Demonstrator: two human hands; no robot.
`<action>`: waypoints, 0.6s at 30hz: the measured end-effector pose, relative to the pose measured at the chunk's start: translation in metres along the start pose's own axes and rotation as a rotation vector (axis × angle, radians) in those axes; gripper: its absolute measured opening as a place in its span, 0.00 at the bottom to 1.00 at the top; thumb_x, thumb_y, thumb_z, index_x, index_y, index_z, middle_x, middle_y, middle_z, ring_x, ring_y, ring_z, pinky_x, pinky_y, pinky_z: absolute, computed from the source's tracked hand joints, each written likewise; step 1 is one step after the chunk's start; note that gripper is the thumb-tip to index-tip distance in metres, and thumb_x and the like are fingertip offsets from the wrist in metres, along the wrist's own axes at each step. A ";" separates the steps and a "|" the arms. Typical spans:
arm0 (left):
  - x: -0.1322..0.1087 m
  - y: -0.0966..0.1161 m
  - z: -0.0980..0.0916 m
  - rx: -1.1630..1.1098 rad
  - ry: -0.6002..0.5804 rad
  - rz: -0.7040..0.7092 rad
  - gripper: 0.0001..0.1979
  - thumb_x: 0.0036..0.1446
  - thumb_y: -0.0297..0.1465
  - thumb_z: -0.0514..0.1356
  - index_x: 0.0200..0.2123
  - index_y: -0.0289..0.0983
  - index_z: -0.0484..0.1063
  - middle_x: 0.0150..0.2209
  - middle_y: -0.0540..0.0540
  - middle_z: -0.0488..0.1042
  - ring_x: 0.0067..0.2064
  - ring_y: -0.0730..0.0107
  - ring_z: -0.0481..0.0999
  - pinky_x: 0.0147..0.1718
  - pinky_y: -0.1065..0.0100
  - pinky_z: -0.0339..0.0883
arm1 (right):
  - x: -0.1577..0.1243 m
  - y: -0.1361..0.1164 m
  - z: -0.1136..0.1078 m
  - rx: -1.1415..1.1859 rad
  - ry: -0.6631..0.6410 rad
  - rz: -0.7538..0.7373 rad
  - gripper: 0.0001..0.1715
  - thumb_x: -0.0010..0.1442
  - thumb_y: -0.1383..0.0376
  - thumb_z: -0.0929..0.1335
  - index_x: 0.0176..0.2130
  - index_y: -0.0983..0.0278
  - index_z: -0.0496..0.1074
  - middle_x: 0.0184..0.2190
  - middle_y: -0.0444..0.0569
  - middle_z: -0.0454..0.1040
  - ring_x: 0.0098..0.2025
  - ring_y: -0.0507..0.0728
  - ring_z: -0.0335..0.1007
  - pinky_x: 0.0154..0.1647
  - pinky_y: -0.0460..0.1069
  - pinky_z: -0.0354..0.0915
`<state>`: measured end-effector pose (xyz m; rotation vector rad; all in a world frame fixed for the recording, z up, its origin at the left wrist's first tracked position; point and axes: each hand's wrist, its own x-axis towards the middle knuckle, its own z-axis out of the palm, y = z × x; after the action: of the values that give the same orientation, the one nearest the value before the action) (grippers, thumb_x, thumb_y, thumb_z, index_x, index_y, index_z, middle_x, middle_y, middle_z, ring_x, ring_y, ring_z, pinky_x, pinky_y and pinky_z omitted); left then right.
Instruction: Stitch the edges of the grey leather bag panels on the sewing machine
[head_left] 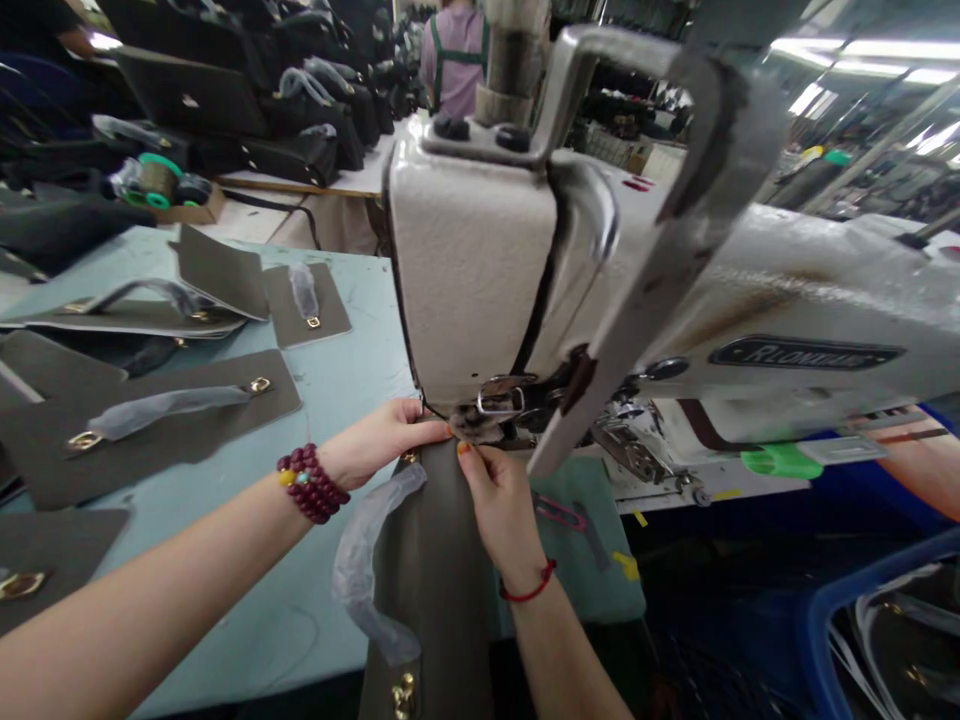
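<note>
A dark olive bag panel [450,580] lies lengthwise beneath the head of a white sewing machine [480,270]. My left hand [390,435] grips the panel's far left part close to the needle area; the machine head partly hides its fingers. On the other side, my right hand [501,500] pinches the panel's right edge between thumb and forefinger, just in front of the presser foot. A bag handle [360,580] wrapped in clear plastic is fixed to the panel with gold metal fittings [403,692]. The needle itself is hidden.
Several similar panels with wrapped handles [172,410] lie on the pale green tabletop [330,370] at left. Thread spools [159,182] sit in a box behind. A pink thread snipper [559,513] lies right of the panel. At lower right stands a blue bin [821,620].
</note>
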<state>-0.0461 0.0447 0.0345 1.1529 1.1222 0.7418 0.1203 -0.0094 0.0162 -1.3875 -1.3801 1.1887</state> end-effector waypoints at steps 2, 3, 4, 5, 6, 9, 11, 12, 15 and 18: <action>0.001 0.001 -0.001 -0.013 -0.018 -0.005 0.16 0.43 0.42 0.70 0.33 0.37 0.81 0.30 0.47 0.81 0.33 0.63 0.77 0.34 0.66 0.73 | 0.000 -0.001 -0.001 -0.003 -0.009 -0.003 0.24 0.64 0.55 0.62 0.22 0.65 0.61 0.21 0.41 0.55 0.25 0.50 0.49 0.26 0.47 0.46; 0.002 0.002 -0.001 -0.019 -0.026 -0.007 0.17 0.43 0.42 0.70 0.33 0.37 0.82 0.31 0.47 0.82 0.34 0.63 0.78 0.34 0.65 0.74 | 0.000 -0.002 -0.001 -0.008 -0.011 -0.002 0.23 0.64 0.55 0.62 0.22 0.65 0.60 0.21 0.41 0.54 0.25 0.50 0.48 0.26 0.47 0.45; 0.003 0.003 -0.001 -0.029 -0.031 -0.014 0.18 0.42 0.42 0.71 0.34 0.37 0.82 0.32 0.46 0.82 0.34 0.62 0.78 0.35 0.64 0.74 | 0.000 -0.002 -0.002 -0.011 -0.014 -0.002 0.24 0.64 0.55 0.62 0.22 0.64 0.60 0.21 0.40 0.54 0.25 0.50 0.48 0.26 0.47 0.45; 0.004 0.005 -0.001 -0.040 -0.032 -0.019 0.19 0.40 0.43 0.71 0.34 0.37 0.82 0.33 0.46 0.82 0.34 0.61 0.78 0.36 0.63 0.74 | 0.000 -0.003 -0.003 -0.014 -0.017 -0.003 0.24 0.65 0.55 0.62 0.22 0.64 0.60 0.21 0.40 0.54 0.25 0.49 0.47 0.26 0.47 0.45; 0.005 0.007 -0.001 -0.050 -0.033 -0.025 0.20 0.39 0.43 0.72 0.35 0.37 0.82 0.33 0.45 0.83 0.35 0.60 0.79 0.37 0.62 0.75 | 0.000 -0.003 -0.003 -0.015 -0.019 -0.003 0.24 0.65 0.55 0.62 0.22 0.64 0.59 0.21 0.40 0.53 0.25 0.49 0.47 0.25 0.47 0.44; 0.010 0.008 -0.003 -0.069 -0.025 -0.011 0.21 0.40 0.44 0.72 0.36 0.38 0.82 0.36 0.45 0.83 0.40 0.55 0.80 0.44 0.58 0.74 | 0.000 -0.003 -0.004 -0.027 -0.026 -0.005 0.25 0.65 0.55 0.62 0.21 0.64 0.57 0.20 0.40 0.52 0.25 0.49 0.47 0.25 0.47 0.43; 0.015 0.002 -0.006 -0.069 -0.022 0.034 0.22 0.43 0.45 0.71 0.39 0.38 0.82 0.39 0.45 0.83 0.46 0.51 0.79 0.48 0.55 0.72 | -0.002 -0.003 -0.004 -0.043 -0.028 -0.014 0.25 0.65 0.55 0.62 0.21 0.63 0.56 0.20 0.39 0.51 0.24 0.49 0.47 0.25 0.47 0.43; 0.016 -0.004 -0.009 -0.059 -0.004 0.065 0.22 0.45 0.45 0.70 0.40 0.38 0.81 0.41 0.45 0.83 0.49 0.50 0.78 0.51 0.54 0.71 | -0.003 -0.003 -0.005 -0.050 -0.032 -0.020 0.25 0.65 0.55 0.63 0.21 0.63 0.55 0.20 0.39 0.50 0.24 0.49 0.47 0.25 0.47 0.43; 0.011 -0.033 -0.018 -0.007 0.169 0.136 0.23 0.54 0.47 0.63 0.47 0.39 0.78 0.52 0.45 0.78 0.58 0.50 0.71 0.61 0.54 0.61 | -0.007 -0.002 -0.008 -0.062 -0.050 -0.028 0.26 0.65 0.54 0.63 0.21 0.63 0.52 0.20 0.39 0.49 0.24 0.49 0.45 0.24 0.47 0.43; -0.011 -0.068 -0.020 0.000 0.310 0.146 0.28 0.60 0.46 0.57 0.60 0.40 0.68 0.62 0.44 0.69 0.63 0.51 0.66 0.64 0.54 0.57 | -0.012 0.000 -0.012 -0.065 -0.062 -0.015 0.27 0.65 0.53 0.63 0.21 0.62 0.52 0.20 0.38 0.48 0.24 0.49 0.44 0.23 0.47 0.43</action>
<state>-0.0739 0.0224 -0.0272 1.1541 1.3033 1.0603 0.1326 -0.0206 0.0191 -1.3938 -1.4815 1.1954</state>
